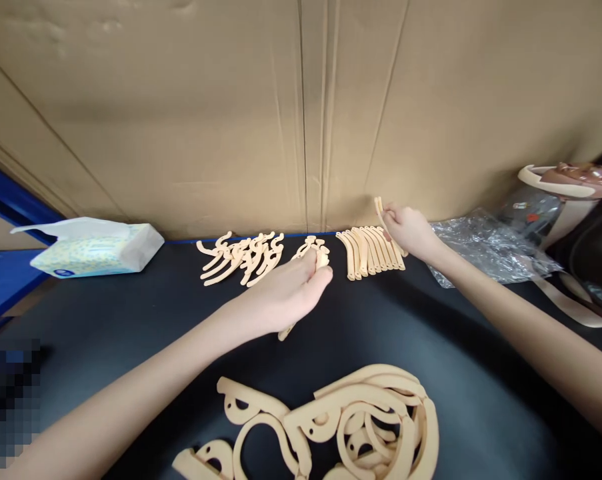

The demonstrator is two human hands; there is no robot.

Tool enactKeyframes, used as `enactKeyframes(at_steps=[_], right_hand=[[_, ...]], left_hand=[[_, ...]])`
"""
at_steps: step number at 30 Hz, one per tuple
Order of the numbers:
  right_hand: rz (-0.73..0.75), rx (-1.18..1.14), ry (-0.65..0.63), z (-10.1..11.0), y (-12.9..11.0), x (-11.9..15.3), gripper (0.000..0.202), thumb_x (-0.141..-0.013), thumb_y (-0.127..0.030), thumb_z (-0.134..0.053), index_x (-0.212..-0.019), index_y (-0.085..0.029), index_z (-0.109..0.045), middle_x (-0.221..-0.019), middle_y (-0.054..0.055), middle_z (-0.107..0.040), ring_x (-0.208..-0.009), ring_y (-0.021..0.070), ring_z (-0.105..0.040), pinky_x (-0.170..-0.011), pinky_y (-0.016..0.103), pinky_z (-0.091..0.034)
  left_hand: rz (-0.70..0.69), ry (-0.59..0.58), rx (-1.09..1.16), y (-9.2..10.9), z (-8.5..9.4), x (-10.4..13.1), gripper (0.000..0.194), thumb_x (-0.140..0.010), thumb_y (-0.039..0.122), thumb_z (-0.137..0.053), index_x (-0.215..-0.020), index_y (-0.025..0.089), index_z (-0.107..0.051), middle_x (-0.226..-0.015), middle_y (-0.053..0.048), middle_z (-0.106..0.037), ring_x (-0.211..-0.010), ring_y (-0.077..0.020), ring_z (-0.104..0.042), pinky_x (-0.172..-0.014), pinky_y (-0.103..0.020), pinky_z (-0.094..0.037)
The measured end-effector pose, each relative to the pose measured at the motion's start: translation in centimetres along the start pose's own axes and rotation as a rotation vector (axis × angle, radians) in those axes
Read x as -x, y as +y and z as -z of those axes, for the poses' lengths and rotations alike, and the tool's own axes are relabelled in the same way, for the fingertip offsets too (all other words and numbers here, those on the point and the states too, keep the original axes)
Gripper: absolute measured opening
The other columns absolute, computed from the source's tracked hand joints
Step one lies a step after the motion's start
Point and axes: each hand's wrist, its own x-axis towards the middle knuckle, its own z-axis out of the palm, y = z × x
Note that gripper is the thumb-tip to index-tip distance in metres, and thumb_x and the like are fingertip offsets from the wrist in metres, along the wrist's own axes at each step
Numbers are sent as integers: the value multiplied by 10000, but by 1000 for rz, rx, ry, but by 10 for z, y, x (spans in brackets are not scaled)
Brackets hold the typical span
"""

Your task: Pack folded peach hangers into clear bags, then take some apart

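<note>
My left hand [301, 287] is closed around a cream plastic piece [285, 332], whose lower end sticks out beneath the palm; most of it is hidden by the fingers. Farther right, my right hand [408, 230] pinches the end of a slim cream plastic strip [379, 205], raised over a neat row of curved cream strips [373, 252] lying side by side. Just behind my left hand lies a small group of cream pieces [311, 241], partly covered by it. Left of that, hook-shaped cream pieces [243, 257] are spread in a loose pile.
Larger curved cream parts [375, 393] with holes are heaped on the black table [181, 333] near me. A tissue pack [95, 250] stands at the left. Clear plastic film [485, 247] and a dark object with beige straps [581, 267] lie right. Cardboard [231, 120] walls the back.
</note>
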Motion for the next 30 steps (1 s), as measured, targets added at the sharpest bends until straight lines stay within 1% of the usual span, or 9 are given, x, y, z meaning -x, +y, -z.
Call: enactKeyframes(at_steps=[5,8,12,15,18,21,23,27,30], right_hand=[[-114,12,5,-20,12,-6,371,-987,-410,-632,-1288,-193,-627,-1269,94,-669,-1052,221,-679,-893,449,-592],[-90,3,11,-24,9,-3,359,-983,-424,-634,-1249,-184,-642,-1231,87,-681,-1031,217,-682,-885,445,-590],[67,-87,23,-17,-5,8,359,-1001,-479,-582,-1144,-161,-667,-990,53,-711,-876,192,-683,-820,418,-572],[285,-248,-26,-9,-29,28,472,-1043,-566,-424,-1059,-179,-693,-771,22,-689,-752,187,-660,-760,371,-536],[495,-429,-88,-3,-53,49,531,-1023,-641,-397,-949,-198,-681,-819,21,-710,-728,157,-642,-674,294,-509],[550,-518,-46,7,-61,59,518,-1020,-623,-435,-843,-188,-653,-699,-5,-635,-611,130,-561,-557,264,-439],[561,-533,19,14,-57,58,456,-1012,-574,-507,-857,-184,-686,-704,-7,-624,-614,127,-545,-555,261,-412],[642,-406,179,27,-47,54,314,-995,-472,-599,-1010,-208,-768,-871,38,-693,-729,154,-582,-639,286,-410],[749,91,373,30,-48,56,311,-1059,-358,-480,-1110,-216,-752,-877,68,-716,-767,182,-593,-593,309,-352]], left_hand=[[-1,-26,21,1,2,-6,397,-995,565,-462,-772,240,-417,-676,28,-500,-642,-185,-496,-615,-316,-327],[-30,-14,93,0,0,-10,389,-999,510,-496,-748,232,-391,-672,43,-418,-610,-147,-401,-578,-300,-284],[-42,-8,267,2,0,-14,280,-1018,378,-396,-780,232,-377,-684,41,-402,-583,-118,-383,-523,-255,-298],[-46,-25,379,8,1,-15,215,-1010,349,-340,-851,228,-421,-715,26,-469,-567,-113,-436,-475,-225,-341],[-76,-14,416,12,4,-14,237,-1012,397,-350,-950,216,-491,-764,6,-512,-624,-143,-534,-474,-235,-435],[-125,54,364,11,9,-15,236,-999,386,-422,-886,208,-529,-790,-4,-535,-678,-152,-561,-523,-241,-465],[-162,125,290,8,14,-16,235,-989,360,-475,-838,202,-562,-777,1,-557,-658,-141,-520,-564,-245,-429],[-224,234,132,-1,19,-20,217,-978,352,-561,-844,206,-648,-816,-4,-651,-771,-170,-543,-697,-276,-373],[-245,219,71,-5,16,-20,250,-981,352,-569,-782,211,-623,-823,-3,-668,-843,-189,-574,-744,-278,-370]])
